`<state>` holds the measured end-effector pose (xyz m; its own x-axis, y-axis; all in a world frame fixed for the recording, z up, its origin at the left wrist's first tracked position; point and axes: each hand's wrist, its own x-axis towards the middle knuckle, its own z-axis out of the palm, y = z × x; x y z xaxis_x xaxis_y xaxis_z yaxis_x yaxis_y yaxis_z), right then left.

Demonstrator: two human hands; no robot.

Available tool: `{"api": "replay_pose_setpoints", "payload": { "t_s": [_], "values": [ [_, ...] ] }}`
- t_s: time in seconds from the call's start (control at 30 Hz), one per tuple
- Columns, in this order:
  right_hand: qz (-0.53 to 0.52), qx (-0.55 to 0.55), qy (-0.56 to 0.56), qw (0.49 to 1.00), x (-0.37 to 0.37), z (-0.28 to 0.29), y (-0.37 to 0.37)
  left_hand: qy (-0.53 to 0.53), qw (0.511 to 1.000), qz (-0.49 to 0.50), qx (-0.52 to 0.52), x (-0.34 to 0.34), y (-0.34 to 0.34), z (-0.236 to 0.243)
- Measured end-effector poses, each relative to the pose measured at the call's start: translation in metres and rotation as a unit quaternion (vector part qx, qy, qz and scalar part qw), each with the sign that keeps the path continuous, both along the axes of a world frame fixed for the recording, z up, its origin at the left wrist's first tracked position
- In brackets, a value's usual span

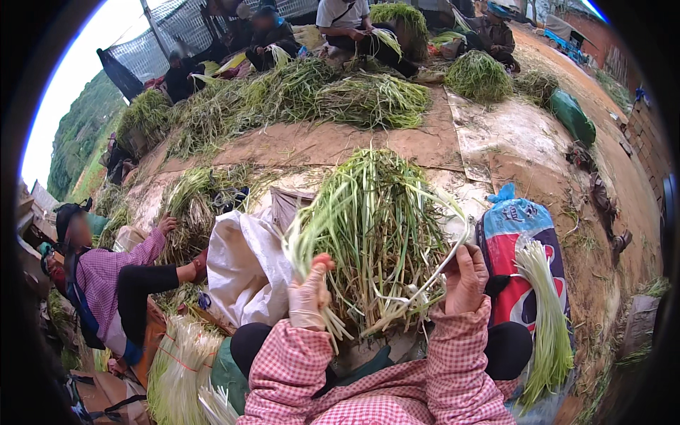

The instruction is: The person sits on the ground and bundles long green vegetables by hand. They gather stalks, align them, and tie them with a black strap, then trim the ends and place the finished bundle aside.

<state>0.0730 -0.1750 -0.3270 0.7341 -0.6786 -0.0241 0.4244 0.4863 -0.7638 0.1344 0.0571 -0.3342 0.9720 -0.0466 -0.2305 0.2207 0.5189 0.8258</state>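
Left fingers (pixel 323 262) grasped a stalk bundle (pixel 302 243) left of the leafy heap (pixel 372 227), while right fingers (pixel 468 265) pinched one pale stalk (pixel 433 279) at its right.

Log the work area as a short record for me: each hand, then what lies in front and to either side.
Left hand: grips a bunch of long pale-green stalks
Right hand: pinches a slender whitish stalk
Front: tangled heap of long green stalks
Left: crumpled white sack
Lower left: pale stalk bundle with red ties
Right: white-to-green bunch on a blue, red and dark bag
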Motion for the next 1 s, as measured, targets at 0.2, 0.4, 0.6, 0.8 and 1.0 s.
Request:
{"api": "replay_pose_setpoints", "payload": {
  "t_s": [0.2,0.4,0.6,0.8,1.0],
  "values": [
    [0.075,-0.182,0.053,0.979,0.002,0.034,0.035,-0.051,0.996,-0.065,0.021,-0.022,-0.007,0.021],
    [0.205,-0.391,0.016,0.897,0.008,0.017,0.068,-0.005,0.991,-0.129,-0.020,-0.035,-0.053,0.013],
    [0.364,-0.365,0.055,0.855,-0.009,-0.009,0.063,-0.079,0.997,-0.026,-0.010,0.019,-0.014,0.048],
    [0.291,-0.397,0.081,0.867,-0.012,-0.014,0.015,-0.084,0.996,0.013,-0.038,0.035,0.000,0.056],
    [0.337,-0.340,0.130,0.868,-0.019,-0.017,0.002,-0.065,0.993,0.071,-0.069,0.057,0.035,0.038]
  ]
}}
